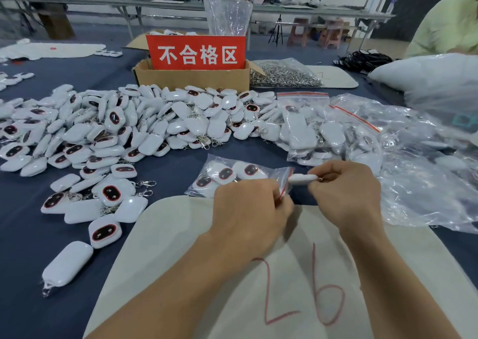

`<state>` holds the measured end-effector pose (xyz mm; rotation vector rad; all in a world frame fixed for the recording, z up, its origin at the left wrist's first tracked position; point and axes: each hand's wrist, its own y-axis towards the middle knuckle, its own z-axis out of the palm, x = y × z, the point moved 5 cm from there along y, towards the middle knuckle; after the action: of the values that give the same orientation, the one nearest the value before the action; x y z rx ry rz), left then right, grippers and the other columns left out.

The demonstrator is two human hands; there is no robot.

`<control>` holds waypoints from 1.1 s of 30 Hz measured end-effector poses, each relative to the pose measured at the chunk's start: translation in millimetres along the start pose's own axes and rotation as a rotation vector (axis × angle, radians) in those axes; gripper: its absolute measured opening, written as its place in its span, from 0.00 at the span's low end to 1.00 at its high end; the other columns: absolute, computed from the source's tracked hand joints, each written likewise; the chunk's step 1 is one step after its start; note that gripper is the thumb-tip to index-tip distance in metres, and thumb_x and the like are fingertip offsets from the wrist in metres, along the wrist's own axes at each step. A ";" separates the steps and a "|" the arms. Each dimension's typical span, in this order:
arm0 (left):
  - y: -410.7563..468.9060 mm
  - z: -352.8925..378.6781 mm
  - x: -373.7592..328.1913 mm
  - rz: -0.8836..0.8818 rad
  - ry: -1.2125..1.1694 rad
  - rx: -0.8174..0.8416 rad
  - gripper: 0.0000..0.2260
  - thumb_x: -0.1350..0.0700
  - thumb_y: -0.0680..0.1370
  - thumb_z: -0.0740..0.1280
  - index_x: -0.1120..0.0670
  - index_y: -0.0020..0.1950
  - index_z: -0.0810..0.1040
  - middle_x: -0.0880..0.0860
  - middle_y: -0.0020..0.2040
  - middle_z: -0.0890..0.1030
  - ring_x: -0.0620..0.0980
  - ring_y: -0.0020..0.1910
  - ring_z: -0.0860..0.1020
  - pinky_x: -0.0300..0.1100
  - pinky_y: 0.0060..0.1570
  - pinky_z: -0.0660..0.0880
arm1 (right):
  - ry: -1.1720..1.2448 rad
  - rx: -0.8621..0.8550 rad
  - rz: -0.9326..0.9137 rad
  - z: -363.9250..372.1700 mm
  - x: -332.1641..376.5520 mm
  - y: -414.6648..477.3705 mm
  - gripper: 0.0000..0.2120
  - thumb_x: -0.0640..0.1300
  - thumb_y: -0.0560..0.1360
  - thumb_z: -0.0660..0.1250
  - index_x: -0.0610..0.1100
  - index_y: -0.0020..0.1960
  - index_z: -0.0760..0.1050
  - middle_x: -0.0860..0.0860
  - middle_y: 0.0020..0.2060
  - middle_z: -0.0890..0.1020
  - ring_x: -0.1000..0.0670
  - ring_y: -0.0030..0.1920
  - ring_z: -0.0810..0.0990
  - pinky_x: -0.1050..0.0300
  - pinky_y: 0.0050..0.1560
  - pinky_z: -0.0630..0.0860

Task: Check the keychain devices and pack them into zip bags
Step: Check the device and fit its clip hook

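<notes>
- Grip of the right hand (344, 194) pinches one keychain device (302, 178) edge-on, just right of the zip bag (219, 181) mouth.
- Left hand (248, 209) pinches that mouth's edge.
- Device's long axis points left at the opening; the right hand is nearer, so a short leftward push should seat it.

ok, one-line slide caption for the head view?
Packing step: left hand pinches the zip bag mouth, right hand holds a keychain device at the opening, loose pile behind.
</notes>
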<state>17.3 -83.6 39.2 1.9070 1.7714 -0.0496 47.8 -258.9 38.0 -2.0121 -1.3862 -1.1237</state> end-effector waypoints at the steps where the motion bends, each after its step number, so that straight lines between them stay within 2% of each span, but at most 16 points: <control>1: -0.7 -2.6 0.9 -0.008 -0.044 -0.030 0.16 0.40 0.76 0.60 0.49 0.35 0.73 0.50 0.31 0.78 0.52 0.33 0.74 0.45 0.35 0.64 | 0.016 0.033 -0.029 3.2 2.9 -1.5 0.12 0.36 0.66 0.72 0.53 0.36 0.84 0.59 0.28 0.83 0.58 0.34 0.81 0.66 0.31 0.72; 3: -1.4 -6.5 0.9 -0.007 -0.097 -0.070 0.16 0.41 0.76 0.58 0.50 0.35 0.72 0.50 0.32 0.79 0.53 0.33 0.75 0.45 0.34 0.66 | 0.092 0.059 -0.104 7.4 11.0 -5.9 0.10 0.37 0.66 0.74 0.52 0.36 0.84 0.60 0.28 0.83 0.61 0.31 0.80 0.71 0.30 0.71; 5: -1.5 -9.7 0.5 -0.006 -0.128 -0.120 0.15 0.42 0.76 0.59 0.49 0.34 0.70 0.50 0.31 0.78 0.53 0.32 0.75 0.45 0.33 0.67 | 0.168 0.034 -0.163 6.8 16.8 -9.5 0.11 0.36 0.67 0.75 0.52 0.35 0.83 0.61 0.28 0.84 0.63 0.29 0.80 0.72 0.32 0.73; 8: -2.9 -13.9 3.4 -0.014 -0.161 -0.215 0.14 0.46 0.78 0.63 0.49 0.34 0.68 0.47 0.30 0.76 0.51 0.31 0.70 0.44 0.30 0.60 | 0.268 0.139 -0.194 11.0 21.3 -11.9 0.11 0.33 0.68 0.76 0.49 0.37 0.85 0.54 0.31 0.86 0.56 0.33 0.82 0.59 0.40 0.80; 10: -3.4 -16.7 4.6 0.011 -0.160 -0.282 0.15 0.49 0.79 0.66 0.49 0.34 0.67 0.46 0.29 0.72 0.49 0.30 0.66 0.44 0.30 0.56 | 0.274 0.215 -0.229 14.9 24.1 -14.5 0.09 0.34 0.69 0.77 0.48 0.38 0.86 0.52 0.33 0.86 0.52 0.35 0.83 0.55 0.43 0.82; 12: -3.2 -18.7 2.0 0.089 -0.178 -0.318 0.15 0.52 0.79 0.69 0.48 0.36 0.67 0.45 0.30 0.70 0.49 0.30 0.65 0.45 0.31 0.58 | 0.235 0.229 -0.265 17.6 26.0 -17.4 0.08 0.35 0.71 0.77 0.48 0.39 0.86 0.54 0.33 0.87 0.53 0.36 0.85 0.54 0.45 0.83; 14: -4.0 -19.7 -4.5 0.239 -0.221 -0.323 0.11 0.56 0.79 0.70 0.49 0.38 0.72 0.45 0.33 0.73 0.48 0.33 0.67 0.42 0.34 0.60 | 0.184 0.247 -0.272 21.4 28.6 -21.8 0.03 0.40 0.70 0.74 0.47 0.41 0.86 0.53 0.34 0.87 0.49 0.38 0.86 0.51 0.46 0.84; 16: -3.6 -18.8 -7.7 0.341 -0.280 -0.289 0.07 0.57 0.80 0.69 0.52 0.42 0.77 0.46 0.37 0.77 0.48 0.37 0.70 0.41 0.38 0.63 | 0.031 0.250 -0.291 26.7 30.9 -24.7 0.11 0.47 0.66 0.65 0.45 0.42 0.84 0.49 0.34 0.86 0.42 0.41 0.84 0.47 0.45 0.82; 17: -1.3 -18.2 -4.8 0.333 -0.331 -0.253 0.08 0.55 0.81 0.67 0.52 0.43 0.77 0.46 0.38 0.77 0.48 0.38 0.71 0.42 0.39 0.66 | -0.077 0.257 -0.291 30.0 31.3 -25.2 0.12 0.48 0.66 0.63 0.46 0.41 0.83 0.48 0.34 0.85 0.41 0.41 0.83 0.47 0.44 0.81; 19: 6.5 -20.4 10.3 0.211 -0.427 -0.215 0.10 0.52 0.84 0.63 0.51 0.43 0.77 0.46 0.37 0.77 0.48 0.38 0.73 0.48 0.41 0.71 | -0.246 0.258 -0.243 34.6 28.1 -24.2 0.09 0.50 0.71 0.66 0.49 0.43 0.83 0.47 0.35 0.84 0.39 0.42 0.82 0.46 0.45 0.80; 21: 16.1 -28.5 36.2 0.021 -0.413 -0.288 0.09 0.53 0.83 0.63 0.49 0.44 0.79 0.45 0.37 0.80 0.49 0.38 0.76 0.50 0.43 0.74 | -0.301 0.224 -0.201 34.4 24.8 -21.6 0.07 0.49 0.74 0.68 0.54 0.48 0.84 0.49 0.37 0.85 0.41 0.43 0.82 0.48 0.47 0.80; 23: 25.7 -33.8 68.3 -0.184 -0.381 -0.337 0.08 0.57 0.81 0.66 0.47 0.45 0.81 0.42 0.37 0.81 0.48 0.40 0.79 0.49 0.47 0.76 | -0.306 0.156 -0.189 29.0 23.2 -18.9 0.07 0.48 0.74 0.67 0.56 0.45 0.84 0.52 0.36 0.84 0.43 0.42 0.81 0.51 0.44 0.78; 26: 34.5 -29.1 102.1 -0.337 -0.348 -0.214 0.10 0.59 0.76 0.69 0.43 0.47 0.83 0.40 0.43 0.82 0.42 0.45 0.80 0.48 0.54 0.78 | -0.207 0.069 -0.149 18.3 21.7 -15.0 0.11 0.44 0.72 0.66 0.57 0.40 0.84 0.54 0.34 0.85 0.46 0.41 0.83 0.52 0.46 0.80; 30: 39.3 -17.4 112.1 -0.285 -0.460 0.004 0.18 0.56 0.74 0.73 0.37 0.60 0.82 0.34 0.59 0.79 0.36 0.57 0.75 0.39 0.60 0.71 | -0.142 -0.023 -0.099 9.3 19.2 -13.0 0.12 0.41 0.72 0.66 0.55 0.39 0.84 0.55 0.35 0.86 0.47 0.41 0.83 0.52 0.49 0.81; 31: 40.9 -14.1 111.6 -0.255 -0.480 0.070 0.20 0.55 0.75 0.73 0.36 0.63 0.81 0.33 0.59 0.79 0.34 0.57 0.75 0.36 0.59 0.70 | -0.116 -0.079 -0.105 5.9 19.0 -12.6 0.12 0.40 0.72 0.66 0.54 0.40 0.85 0.56 0.35 0.85 0.47 0.40 0.83 0.52 0.48 0.80; 33: 43.3 -9.9 111.2 -0.189 -0.447 0.179 0.17 0.52 0.76 0.73 0.34 0.61 0.82 0.31 0.54 0.80 0.29 0.52 0.76 0.30 0.53 0.69 | 0.001 -0.142 -0.149 2.5 22.4 -13.7 0.12 0.40 0.73 0.67 0.55 0.41 0.84 0.58 0.35 0.84 0.51 0.40 0.82 0.56 0.50 0.79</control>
<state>70.1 22.4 21.3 1.6703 1.6671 -0.6691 39.8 -239.4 53.9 -2.0311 -1.5151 -1.3216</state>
